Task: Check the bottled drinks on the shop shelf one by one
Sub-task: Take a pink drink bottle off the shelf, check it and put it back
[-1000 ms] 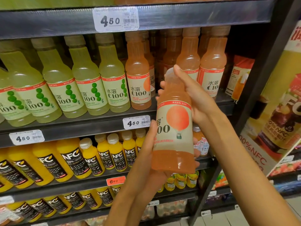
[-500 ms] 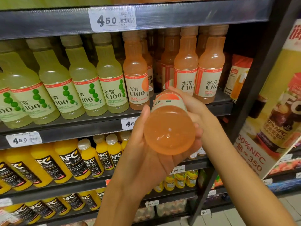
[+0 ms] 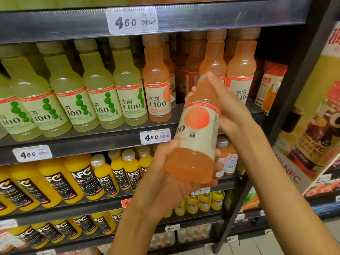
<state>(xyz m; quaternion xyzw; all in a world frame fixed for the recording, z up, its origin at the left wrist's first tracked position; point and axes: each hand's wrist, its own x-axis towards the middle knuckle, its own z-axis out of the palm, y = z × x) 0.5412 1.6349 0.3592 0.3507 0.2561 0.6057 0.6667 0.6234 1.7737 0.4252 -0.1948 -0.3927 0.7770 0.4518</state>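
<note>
Two hands hold one orange bottle [image 3: 196,137] before the shelf's [image 3: 92,142] right end: left hand [image 3: 171,183] cups its base, right hand [image 3: 228,109] grips its neck. Turn it slowly, label facing you, base supported, then return it upright.

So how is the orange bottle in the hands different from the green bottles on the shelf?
The orange bottle holds orange drink and leans tilted off the shelf, gripped at its base by the left hand and near its top by the right hand; the green bottles hold pale yellow-green drink and stand upright in a row. Its label shows one orange circle, theirs stacked green circles. They share shape and cream labels with red bands.
</note>
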